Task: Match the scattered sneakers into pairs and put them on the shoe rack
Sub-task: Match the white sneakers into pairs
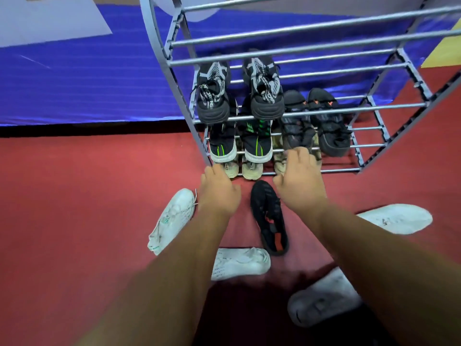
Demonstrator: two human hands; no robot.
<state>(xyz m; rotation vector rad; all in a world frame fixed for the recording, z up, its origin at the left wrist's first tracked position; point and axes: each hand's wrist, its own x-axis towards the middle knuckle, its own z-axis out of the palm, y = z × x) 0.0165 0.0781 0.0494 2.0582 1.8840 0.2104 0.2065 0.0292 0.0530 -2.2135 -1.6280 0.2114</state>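
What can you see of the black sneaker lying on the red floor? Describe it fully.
The black sneaker lies sole-down on the red floor, toe towards the shoe rack, between the left hand and right hand; neither plainly touches it. Its upper looks like textured black knit, with orange-red patches near the opening and heel.

Shoe rack (299, 49) – glossy metal bars; black sneaker (268, 216) – matt knit; floor (87, 196) – matt.

The only view rides on the person's head, facing forward and steeply down. It looks past the top bars of the shoe rack (386, 107) onto the red floor (99, 183) close below (the wide lens bows the bars). Both forearms enter from the bottom edge, with the left hand (219, 193) and right hand (299, 181) mid-frame.
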